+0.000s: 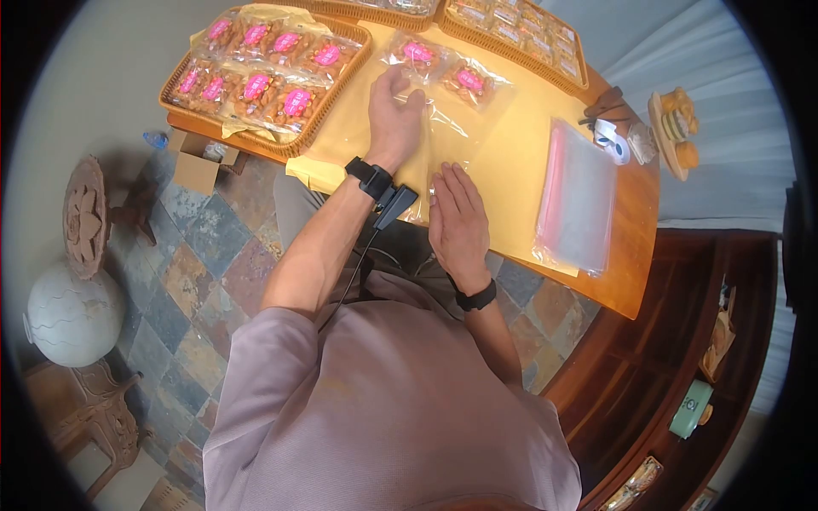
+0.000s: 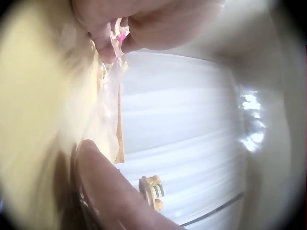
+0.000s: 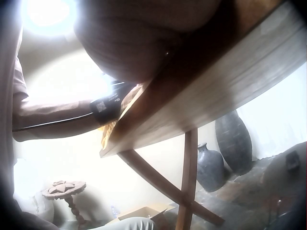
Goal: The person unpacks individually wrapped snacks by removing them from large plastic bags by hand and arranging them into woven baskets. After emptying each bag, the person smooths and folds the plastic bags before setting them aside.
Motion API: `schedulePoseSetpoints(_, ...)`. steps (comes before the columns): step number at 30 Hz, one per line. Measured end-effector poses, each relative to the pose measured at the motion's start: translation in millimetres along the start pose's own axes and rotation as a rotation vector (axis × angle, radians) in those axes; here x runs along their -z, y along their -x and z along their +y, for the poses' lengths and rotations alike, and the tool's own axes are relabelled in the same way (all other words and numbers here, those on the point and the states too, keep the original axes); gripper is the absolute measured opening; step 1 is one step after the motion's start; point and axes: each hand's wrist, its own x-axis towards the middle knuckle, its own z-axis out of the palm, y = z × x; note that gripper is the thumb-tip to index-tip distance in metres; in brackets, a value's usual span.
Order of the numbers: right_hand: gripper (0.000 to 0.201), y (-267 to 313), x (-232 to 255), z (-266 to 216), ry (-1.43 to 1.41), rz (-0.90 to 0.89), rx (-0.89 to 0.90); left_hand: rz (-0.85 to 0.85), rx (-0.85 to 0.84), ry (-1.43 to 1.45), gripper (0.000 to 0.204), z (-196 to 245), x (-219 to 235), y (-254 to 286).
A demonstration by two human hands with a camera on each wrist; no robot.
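Clear plastic film (image 1: pixel 447 128) stretches across yellow paper (image 1: pixel 503 170) on the table, from two pink-labelled snack packs toward the person. One pack (image 1: pixel 417 53) lies farther left, the other pack (image 1: pixel 469 81) just right of it. My left hand (image 1: pixel 396 123) is over the left part of the film, fingers loosely bent and thumb apart, just nearer than the packs. In the left wrist view its fingertips (image 2: pixel 106 55) are right at the film, with a gap between them. My right hand (image 1: pixel 458 221) lies flat near the table's front edge, fingers straight and together on the film's near end.
A wicker tray (image 1: pixel 362 51) of similar packs stands at the left, another tray (image 1: pixel 584 64) at the back right. Flat clear bags (image 1: pixel 579 196) lie stacked on the right, near a white-and-blue object (image 1: pixel 609 140). Wooden shelves (image 1: pixel 665 324) stand right of the table.
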Motion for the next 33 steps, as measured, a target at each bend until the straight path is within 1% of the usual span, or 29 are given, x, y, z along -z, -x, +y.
schedulePoseSetpoints(1,0.031,0,0,0,0.0,0.001,0.001,0.029,-0.011,-0.154,0.055,-3,1,-2)
schedulePoseSetpoints(2,0.03,0,0,-1,-0.007,0.01,-0.008,0.029,-0.012,-0.155,0.055,-7,2,-3)
schedulePoseSetpoints(4,0.029,0,0,-2,-0.014,0.019,-0.018,-0.04,-0.145,-0.305,0.055,-13,6,-5)
schedulePoseSetpoints(5,0.029,-1,1,-2,-0.017,0.018,-0.022,-0.041,-0.144,-0.306,0.055,-16,5,-6)
schedulePoseSetpoints(7,0.029,0,1,-2,-0.021,0.015,-0.026,-0.088,-0.18,-0.156,0.056,-17,6,-7)
schedulePoseSetpoints(11,0.032,0,-1,1,-0.002,0.003,-0.004,-0.116,-0.148,-0.135,0.056,-2,6,0)
schedulePoseSetpoints(13,0.032,1,0,0,0.0,-0.002,-0.006,-0.165,-0.141,-0.15,0.054,6,6,1)
schedulePoseSetpoints(17,0.032,0,1,-1,-0.02,0.009,-0.016,-0.161,-0.166,-0.209,0.051,1,6,2)
schedulePoseSetpoints(18,0.031,0,1,-2,-0.035,0.02,-0.026,-0.162,-0.234,-0.323,0.051,-2,7,3)
schedulePoseSetpoints(19,0.031,0,1,-1,-0.031,0.023,-0.024,-0.162,-0.304,-0.437,0.051,4,7,4)
schedulePoseSetpoints(20,0.031,1,1,-1,-0.05,0.026,-0.035,-0.164,-0.308,-0.435,0.051,9,8,9)
schedulePoseSetpoints(22,0.031,0,0,0,-0.067,0.03,-0.048,-0.212,-0.453,-0.705,0.051,20,13,23)
schedulePoseSetpoints(23,0.031,1,0,0,-0.052,0.021,-0.043,-0.215,-0.451,-0.705,0.051,21,14,24)
schedulePoseSetpoints(25,0.031,2,0,1,-0.036,0.009,-0.037,-0.357,-0.456,-1.131,0.055,21,17,23)
schedulePoseSetpoints(26,0.031,3,0,1,-0.05,0.005,-0.038,-0.357,-0.456,-1.129,0.055,18,18,21)
schedulePoseSetpoints(28,0.031,2,1,2,-0.06,0.007,-0.036,-0.367,-0.507,-1.232,0.056,13,18,14)
schedulePoseSetpoints(30,0.031,3,4,3,-0.146,-0.007,-0.061,-0.384,-0.514,-1.25,0.058,11,18,10)
schedulePoseSetpoints(32,0.031,2,7,5,-0.18,-0.009,-0.053,-0.402,-0.522,-1.27,0.062,28,15,9)
schedulePoseSetpoints(33,0.03,2,8,7,-0.218,-0.019,-0.041,-0.438,-0.404,-1.3,0.067,37,12,6)
